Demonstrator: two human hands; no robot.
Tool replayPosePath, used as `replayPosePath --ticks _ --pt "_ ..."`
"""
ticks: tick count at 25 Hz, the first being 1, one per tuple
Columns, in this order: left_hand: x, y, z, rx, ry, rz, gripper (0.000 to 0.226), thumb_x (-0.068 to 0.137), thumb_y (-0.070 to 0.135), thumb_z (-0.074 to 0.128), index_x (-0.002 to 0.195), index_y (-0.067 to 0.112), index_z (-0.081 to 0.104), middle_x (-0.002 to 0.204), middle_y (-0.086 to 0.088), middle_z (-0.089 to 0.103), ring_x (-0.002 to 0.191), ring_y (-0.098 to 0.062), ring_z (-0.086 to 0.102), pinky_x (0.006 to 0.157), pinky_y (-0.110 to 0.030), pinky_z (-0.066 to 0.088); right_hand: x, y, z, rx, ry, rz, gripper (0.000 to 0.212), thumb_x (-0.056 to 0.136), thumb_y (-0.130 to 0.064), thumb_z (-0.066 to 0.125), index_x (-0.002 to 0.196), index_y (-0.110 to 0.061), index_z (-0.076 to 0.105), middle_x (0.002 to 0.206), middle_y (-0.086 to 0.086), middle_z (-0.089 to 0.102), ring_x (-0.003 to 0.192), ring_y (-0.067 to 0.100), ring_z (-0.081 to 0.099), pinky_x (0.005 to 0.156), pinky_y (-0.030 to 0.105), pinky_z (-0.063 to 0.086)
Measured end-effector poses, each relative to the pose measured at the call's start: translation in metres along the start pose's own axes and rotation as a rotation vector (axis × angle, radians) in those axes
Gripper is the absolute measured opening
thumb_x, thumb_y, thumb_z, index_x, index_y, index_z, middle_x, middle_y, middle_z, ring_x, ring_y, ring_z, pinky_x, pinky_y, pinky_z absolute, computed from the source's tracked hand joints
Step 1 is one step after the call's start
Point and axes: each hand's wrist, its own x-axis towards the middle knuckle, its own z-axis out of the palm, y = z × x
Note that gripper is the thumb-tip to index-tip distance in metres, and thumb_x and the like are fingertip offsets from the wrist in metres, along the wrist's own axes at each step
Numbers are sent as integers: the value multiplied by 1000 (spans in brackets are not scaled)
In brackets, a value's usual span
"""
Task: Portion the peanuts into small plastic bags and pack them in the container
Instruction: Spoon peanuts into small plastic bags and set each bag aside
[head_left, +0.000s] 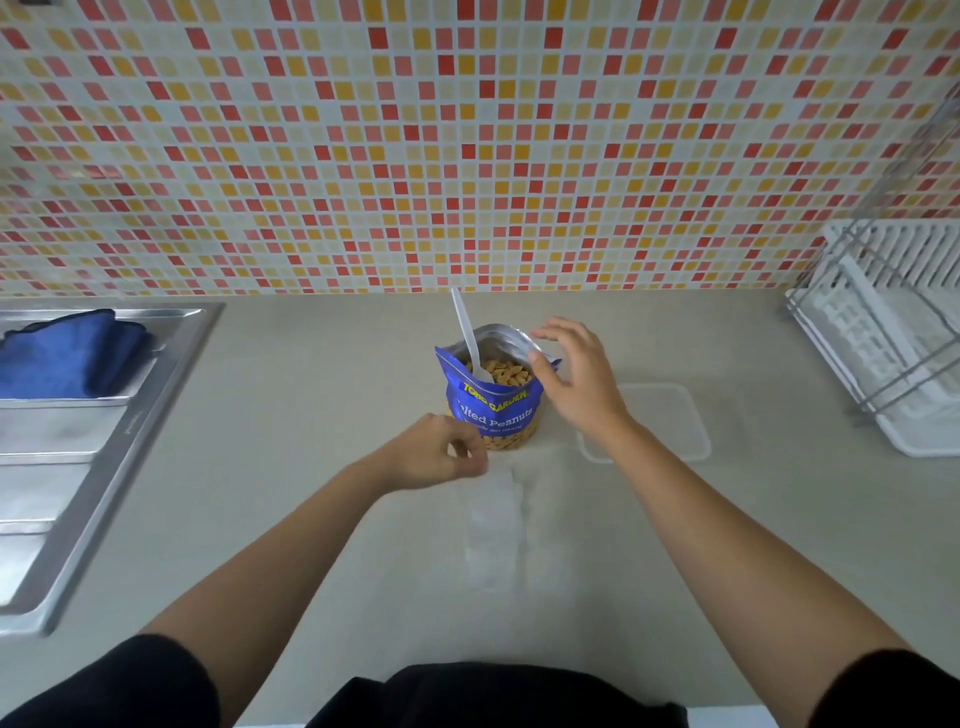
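A blue bag of salted peanuts (493, 410) stands open on the counter, with a white plastic spoon (466, 332) stuck upright in the nuts. My right hand (576, 379) hovers at the bag's right rim with fingers spread, its thumb touching the foil edge. My left hand (441, 452) is in front of the bag, fingers curled and pinching the top corner of a small clear plastic bag (493, 525) lying flat on the counter. A clear plastic container (675, 421) lies to the right of the peanut bag, partly hidden by my right wrist.
A steel sink (78, 457) with a blue cloth (72, 353) on its ledge is at the left. A white dish rack (893, 338) stands at the right against the tiled wall. The beige counter (291, 395) stretches between them.
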Motion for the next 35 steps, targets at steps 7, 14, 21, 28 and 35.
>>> replayPosePath --ticks 7,14,21,28,35 --pt "0 49 -57 -691 400 -19 18 87 -1 54 76 11 59 68 3 70 66 -8 64 60 -16 49 -13 -34 -12 636 -94 221 28 82 -46 61 106 -31 56 106 -9 66 100 9 63 85 21 49" --pt "9 46 -55 -1051 345 -78 13 91 9 53 90 14 65 86 -5 67 76 -14 61 70 -21 54 -5 -40 -17 683 -18 259 42 78 -8 72 105 -31 51 86 2 72 72 9 66 74 25 52" --pt "8 46 -52 -1121 356 -55 18 89 10 54 93 15 71 89 -6 69 80 -14 64 70 -20 56 -1 -38 -22 613 -48 271 42 76 -14 75 105 -35 52 87 4 73 77 15 67 75 31 53" --pt "8 48 -58 -797 505 -52 21 85 0 60 101 14 62 65 3 70 69 -14 67 65 -24 55 1 -31 -24 534 -75 304 56 74 -14 76 120 -23 46 72 -4 65 68 8 64 69 22 49" --pt "9 48 -63 -465 604 -85 51 82 6 66 124 22 42 80 1 73 73 -12 68 69 -22 55 0 -26 -28 807 -172 404 60 86 -2 59 131 -31 31 106 10 68 89 14 67 81 25 53"
